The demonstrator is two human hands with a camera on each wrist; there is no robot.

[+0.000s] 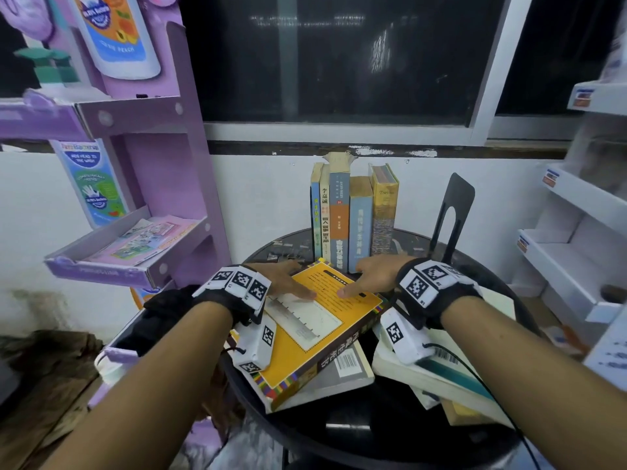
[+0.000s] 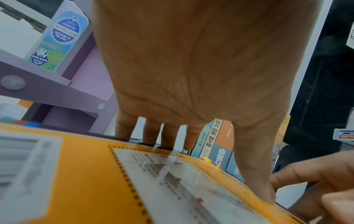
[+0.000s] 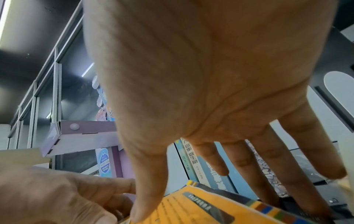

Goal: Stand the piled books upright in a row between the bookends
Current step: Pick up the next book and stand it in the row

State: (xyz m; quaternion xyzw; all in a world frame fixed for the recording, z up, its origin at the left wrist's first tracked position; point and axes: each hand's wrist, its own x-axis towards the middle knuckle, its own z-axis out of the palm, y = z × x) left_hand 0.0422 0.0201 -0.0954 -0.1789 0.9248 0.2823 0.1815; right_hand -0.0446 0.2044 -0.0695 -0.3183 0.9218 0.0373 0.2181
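An orange book lies flat on top of a pile at the centre of the round black table. My left hand rests on its far left edge, thumb flat on the cover, fingers straight down past the edge. My right hand is on the far right corner, thumb on the cover, fingers spread and straight. Behind them several books stand upright in a row. A black bookend stands apart to their right. No left bookend shows.
A grey book lies under the orange one. More flat books are piled at the table's right. A purple display shelf stands close on the left, white shelving on the right, and a wall with a window behind.
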